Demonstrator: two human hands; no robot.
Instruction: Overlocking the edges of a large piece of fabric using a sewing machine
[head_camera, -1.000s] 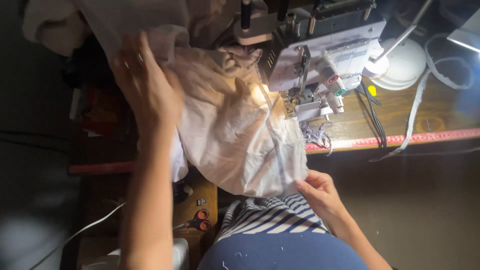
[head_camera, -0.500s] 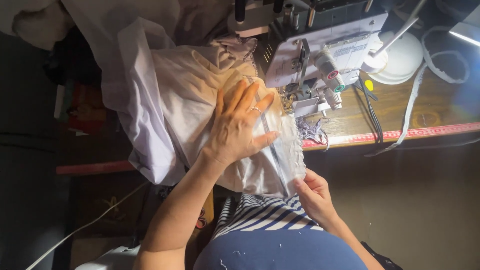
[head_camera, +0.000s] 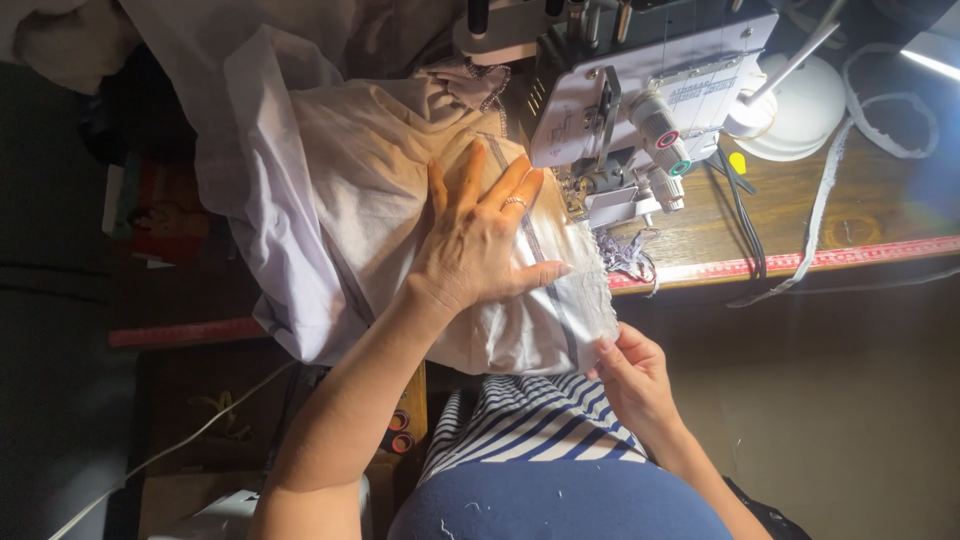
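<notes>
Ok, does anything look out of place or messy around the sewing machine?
Only small things: a tangle of loose threads hangs at the table edge below the machine, and a white strip trails over that edge. Nothing looks damaged.

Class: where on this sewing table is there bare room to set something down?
Bare wood shows between the black cables, the white strip and the red tape measure. Left of the sewing machine, pale fabric under the left hand covers everything.

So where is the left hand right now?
In the head view, the left hand lies flat on the pale fabric, just left of the sewing machine.
</notes>
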